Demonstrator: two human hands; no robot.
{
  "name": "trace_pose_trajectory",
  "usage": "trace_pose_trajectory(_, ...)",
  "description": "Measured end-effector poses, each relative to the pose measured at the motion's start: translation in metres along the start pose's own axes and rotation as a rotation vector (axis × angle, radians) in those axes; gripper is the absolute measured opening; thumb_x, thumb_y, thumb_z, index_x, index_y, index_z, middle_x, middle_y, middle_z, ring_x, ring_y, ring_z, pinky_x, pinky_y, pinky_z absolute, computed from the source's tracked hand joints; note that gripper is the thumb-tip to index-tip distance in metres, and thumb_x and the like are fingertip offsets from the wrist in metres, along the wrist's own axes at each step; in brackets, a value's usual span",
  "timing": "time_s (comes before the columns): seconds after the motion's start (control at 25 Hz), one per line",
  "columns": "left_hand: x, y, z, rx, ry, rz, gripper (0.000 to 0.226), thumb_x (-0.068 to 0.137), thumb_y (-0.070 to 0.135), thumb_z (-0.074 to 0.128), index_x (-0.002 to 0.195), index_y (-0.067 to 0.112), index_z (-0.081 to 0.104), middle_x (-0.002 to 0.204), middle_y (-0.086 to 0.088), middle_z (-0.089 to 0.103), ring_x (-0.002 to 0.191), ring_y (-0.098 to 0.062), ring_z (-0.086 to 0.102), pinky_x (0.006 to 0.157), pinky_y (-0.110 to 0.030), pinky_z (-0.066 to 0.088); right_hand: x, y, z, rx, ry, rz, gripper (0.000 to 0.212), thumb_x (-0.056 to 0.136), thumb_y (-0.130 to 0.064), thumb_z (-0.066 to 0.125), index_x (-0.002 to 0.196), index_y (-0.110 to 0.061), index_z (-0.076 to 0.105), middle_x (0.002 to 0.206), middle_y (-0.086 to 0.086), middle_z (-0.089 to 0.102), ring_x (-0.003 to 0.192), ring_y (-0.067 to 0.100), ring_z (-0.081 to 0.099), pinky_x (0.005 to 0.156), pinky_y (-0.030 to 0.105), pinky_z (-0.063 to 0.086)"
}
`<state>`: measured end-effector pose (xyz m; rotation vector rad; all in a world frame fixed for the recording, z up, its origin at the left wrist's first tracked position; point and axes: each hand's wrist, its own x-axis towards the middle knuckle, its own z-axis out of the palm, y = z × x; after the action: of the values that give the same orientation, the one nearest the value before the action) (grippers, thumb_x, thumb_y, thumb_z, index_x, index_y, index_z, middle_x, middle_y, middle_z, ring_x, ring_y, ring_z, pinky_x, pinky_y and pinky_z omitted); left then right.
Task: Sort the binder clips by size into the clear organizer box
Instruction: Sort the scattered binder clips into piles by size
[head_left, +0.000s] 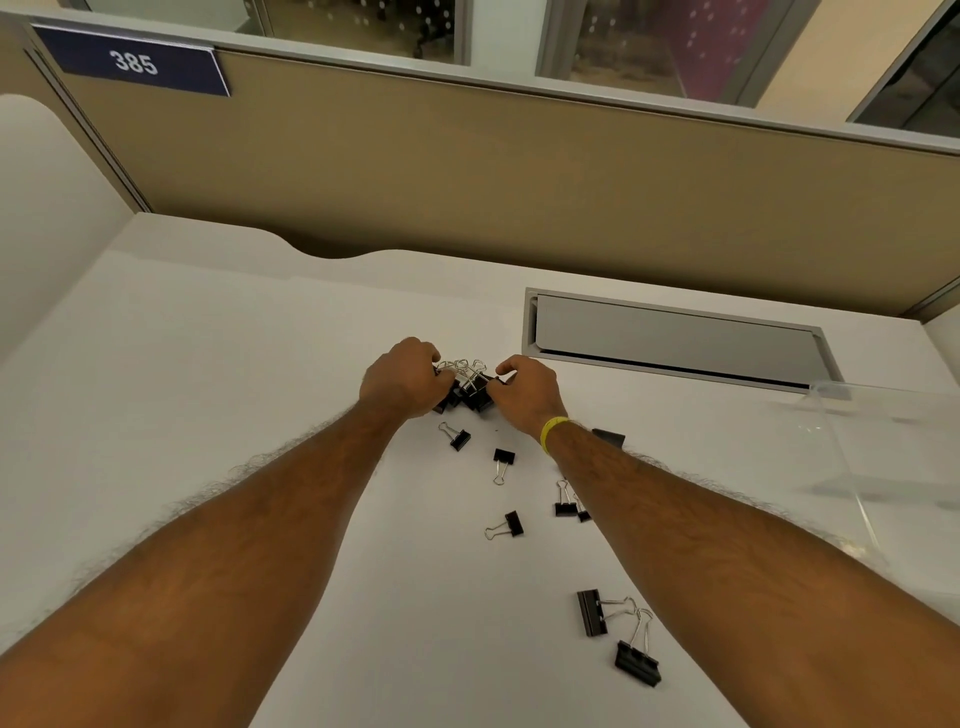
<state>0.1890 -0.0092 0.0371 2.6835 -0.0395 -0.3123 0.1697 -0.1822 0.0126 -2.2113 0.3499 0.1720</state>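
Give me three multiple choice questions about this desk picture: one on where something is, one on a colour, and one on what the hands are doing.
1. Where is the clear box?
A) at the right side of the desk
B) at the left side
C) between the arms

2. What colour is the wristband?
A) red
B) yellow
C) blue

3. What are the left hand and right hand doing?
A) lying flat
B) lifting the box
C) gripping the clip pile

Answers:
1 A: the box sits out beyond the right forearm.
2 B: the band shows bright yellow on the right wrist.
3 C: the fingers of both hands curl onto the clip pile from either side.
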Motion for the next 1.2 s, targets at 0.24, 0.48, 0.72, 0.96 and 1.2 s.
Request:
trace_pose_trajectory(0.24, -0.027, -0.014, -0.002, 0.067, 0.09, 0.075, 0.048, 0.094, 0.045, 0.05, 0.134, 0.018, 0.051, 0.132, -0.004, 0.055, 0.12, -0.025, 0.052, 0.09, -0.041, 0.046, -0.018, 0.008, -0.014, -0.103, -0.024, -0.059, 0.026, 0.084, -0.021, 0.064, 0.109, -0.014, 0.062, 0.099, 0.003, 0.059, 0.089, 0.016, 0.055, 0.077, 0.028, 0.046)
trace_pose_trajectory(0.48, -0.074, -0.03, 0.019, 0.082, 0.201, 0.154, 0.05, 0.091, 0.038, 0.056, 0.135, 0.016, 0.048, 0.132, -0.004, 0.051, 0.118, -0.025, 0.049, 0.09, -0.04, 0.046, -0.052, 0.022, -0.025, -0.201, -0.024, -0.17, 0.04, 0.084, -0.02, 0.062, 0.123, -0.015, 0.054, 0.12, 0.003, 0.054, 0.114, 0.02, 0.049, 0.094, 0.036, 0.046)
trace_pose_trajectory(0.72, -0.129, -0.039, 0.053, 0.097, 0.119, 0.156, 0.053, 0.091, 0.039, 0.053, 0.139, 0.017, 0.046, 0.142, -0.002, 0.045, 0.129, -0.023, 0.043, 0.103, -0.041, 0.036, -0.095, 0.044, -0.029, -0.263, -0.077, -0.226, 0.036, 0.086, -0.022, 0.061, 0.121, -0.017, 0.055, 0.118, 0.001, 0.054, 0.113, 0.019, 0.049, 0.094, 0.036, 0.046)
trace_pose_trajectory(0.96, -0.153, -0.032, 0.065, 0.098, 0.107, 0.176, 0.052, 0.092, 0.039, 0.052, 0.14, 0.019, 0.044, 0.145, -0.002, 0.042, 0.133, -0.022, 0.039, 0.106, -0.04, 0.031, -0.12, 0.058, -0.023, -0.395, -0.118, -0.251, 0.039, 0.086, -0.021, 0.058, 0.125, -0.015, 0.054, 0.119, 0.004, 0.055, 0.115, 0.022, 0.048, 0.098, 0.036, 0.043)
trace_pose_trajectory(1.2, -0.155, -0.03, 0.064, 0.038, 0.109, 0.163, 0.044, 0.093, 0.036, 0.052, 0.134, 0.021, 0.049, 0.136, 0.001, 0.05, 0.125, -0.019, 0.046, 0.103, -0.036, 0.036, -0.104, 0.044, -0.011, -0.448, -0.158, -0.142, 0.049, 0.09, -0.031, 0.058, 0.135, -0.014, 0.047, 0.13, 0.009, 0.049, 0.12, 0.028, 0.049, 0.099, 0.04, 0.044)
